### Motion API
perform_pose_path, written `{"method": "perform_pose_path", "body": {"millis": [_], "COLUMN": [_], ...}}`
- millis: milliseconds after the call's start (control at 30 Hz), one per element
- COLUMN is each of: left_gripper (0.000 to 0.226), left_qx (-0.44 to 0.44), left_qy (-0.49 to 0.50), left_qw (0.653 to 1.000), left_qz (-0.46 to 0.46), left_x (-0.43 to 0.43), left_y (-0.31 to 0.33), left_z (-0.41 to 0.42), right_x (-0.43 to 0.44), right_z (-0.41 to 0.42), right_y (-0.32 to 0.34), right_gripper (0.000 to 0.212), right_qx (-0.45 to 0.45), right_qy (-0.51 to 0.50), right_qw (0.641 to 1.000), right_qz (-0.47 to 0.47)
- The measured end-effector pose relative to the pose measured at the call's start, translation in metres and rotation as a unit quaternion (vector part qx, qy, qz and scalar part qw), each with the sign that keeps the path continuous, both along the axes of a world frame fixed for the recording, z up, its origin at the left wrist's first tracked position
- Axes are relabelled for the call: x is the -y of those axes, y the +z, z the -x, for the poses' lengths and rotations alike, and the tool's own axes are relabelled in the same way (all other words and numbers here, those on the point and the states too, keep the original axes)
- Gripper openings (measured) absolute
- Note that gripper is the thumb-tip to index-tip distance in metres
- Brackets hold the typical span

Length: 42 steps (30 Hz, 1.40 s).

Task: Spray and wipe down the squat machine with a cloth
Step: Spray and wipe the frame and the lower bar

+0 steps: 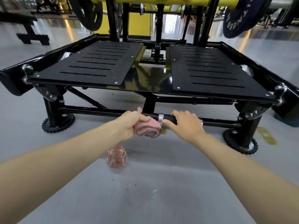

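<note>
The left hand grips a folded pink cloth against the black squat machine's low front crossbar. The right hand curls around the bar's black rubber handle. A pink translucent bottle stands on the grey floor below.

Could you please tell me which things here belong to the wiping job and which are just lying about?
For the job: pink cloth in the left hand; squat machine's low bar; right hand gripping its handle; pink bottle on the floor.
Lying about: black bench far left; blue weight plate top right.
</note>
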<state>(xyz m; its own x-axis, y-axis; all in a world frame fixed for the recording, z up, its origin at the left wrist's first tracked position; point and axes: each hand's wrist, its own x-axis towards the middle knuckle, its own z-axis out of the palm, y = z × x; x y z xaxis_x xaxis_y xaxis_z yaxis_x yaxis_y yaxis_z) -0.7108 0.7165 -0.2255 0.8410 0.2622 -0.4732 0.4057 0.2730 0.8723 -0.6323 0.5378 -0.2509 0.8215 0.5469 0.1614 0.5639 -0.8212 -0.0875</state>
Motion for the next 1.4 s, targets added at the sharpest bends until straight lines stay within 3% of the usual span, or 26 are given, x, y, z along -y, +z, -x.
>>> {"method": "perform_pose_path", "body": {"millis": [67, 133, 200, 300, 367, 433, 467, 567, 600, 667, 833, 933, 967, 1067, 1100, 1167, 1233, 1300, 1400], "left_gripper": [0.032, 0.032, 0.051, 0.049, 0.043, 0.043, 0.051, 0.075, 0.075, 0.064, 0.077, 0.09, 0.088, 0.059, 0.046, 0.025, 0.026, 0.043, 0.045], "left_qx": [0.008, 0.05, 0.157, 0.274, 0.236, 0.206, 0.196, 0.159, 0.168, 0.145, 0.135, 0.07, 0.038, -0.012, -0.005, -0.007, 0.006, 0.018, -0.002], "left_qy": [0.026, 0.028, -0.006, -0.136, -0.16, -0.162, -0.203, -0.222, -0.21, -0.215, -0.223, -0.252, -0.259, -0.211, -0.182, -0.141, -0.076, -0.034, 0.0], "left_qw": [0.997, 0.965, 0.878, 0.772, 0.688, 0.557, 0.478, 0.331, 0.302, 0.277, 0.312, 0.352, 0.387, 0.572, 0.618, 0.693, 0.785, 0.85, 0.919], "left_qz": [-0.072, -0.254, -0.452, -0.557, -0.667, -0.788, -0.831, -0.903, -0.915, -0.925, -0.914, -0.899, -0.884, -0.792, -0.765, -0.707, -0.615, -0.526, -0.394], "left_x": [-0.002, -0.003, 0.003, 0.017, 0.018, 0.016, 0.012, -0.005, -0.009, -0.017, -0.023, -0.025, -0.028, -0.037, -0.041, -0.061, -0.082, -0.092, -0.102], "left_y": [-0.009, -0.018, -0.017, -0.019, -0.032, -0.037, -0.039, -0.038, -0.036, -0.041, -0.039, -0.027, -0.024, -0.017, -0.014, -0.015, -0.014, -0.012, -0.022], "left_z": [0.004, 0.009, 0.013, 0.007, 0.002, 0.004, 0.007, 0.011, 0.012, 0.012, 0.01, 0.01, 0.012, 0.02, 0.023, 0.023, 0.022, 0.026, 0.036], "right_x": [-0.001, -0.001, -0.001, -0.002, -0.002, -0.002, -0.002, -0.002, -0.002, -0.003, -0.003, -0.005, -0.006, -0.016, -0.019, -0.03, -0.042, -0.056, -0.082], "right_z": [-0.001, -0.002, -0.001, 0.001, 0.001, 0.001, 0.0, 0.0, 0.0, 0.0, 0.006, 0.017, 0.022, 0.035, 0.037, 0.042, 0.048, 0.061, 0.077], "right_y": [0.002, 0.003, 0.003, 0.006, 0.006, 0.007, 0.007, 0.007, 0.007, 0.005, 0.008, 0.006, 0.004, -0.001, -0.001, -0.003, -0.004, -0.007, -0.021], "right_gripper": [0.052, 0.053, 0.051, 0.045, 0.041, 0.041, 0.043, 0.051, 0.052, 0.052, 0.049, 0.047, 0.048, 0.049, 0.052, 0.058, 0.054, 0.04, 0.029], "right_qx": [-0.014, -0.017, -0.019, -0.02, -0.026, -0.036, -0.043, -0.05, -0.05, -0.048, -0.043, -0.009, 0.008, 0.062, 0.085, 0.162, 0.218, 0.162, -0.102], "right_qy": [0.003, 0.007, 0.006, 0.001, -0.001, -0.003, -0.004, -0.011, -0.011, -0.012, -0.018, -0.046, -0.062, -0.092, -0.076, 0.012, 0.109, 0.176, 0.172], "right_qw": [1.0, 1.0, 1.0, 1.0, 0.999, 0.999, 0.999, 0.999, 0.999, 0.999, 0.998, 0.995, 0.991, 0.989, 0.991, 0.986, 0.97, 0.971, 0.977], "right_qz": [0.007, 0.011, 0.01, 0.019, 0.022, 0.022, 0.019, 0.01, 0.006, 0.003, 0.033, 0.093, 0.115, 0.095, 0.068, 0.026, -0.006, 0.022, 0.071]}}
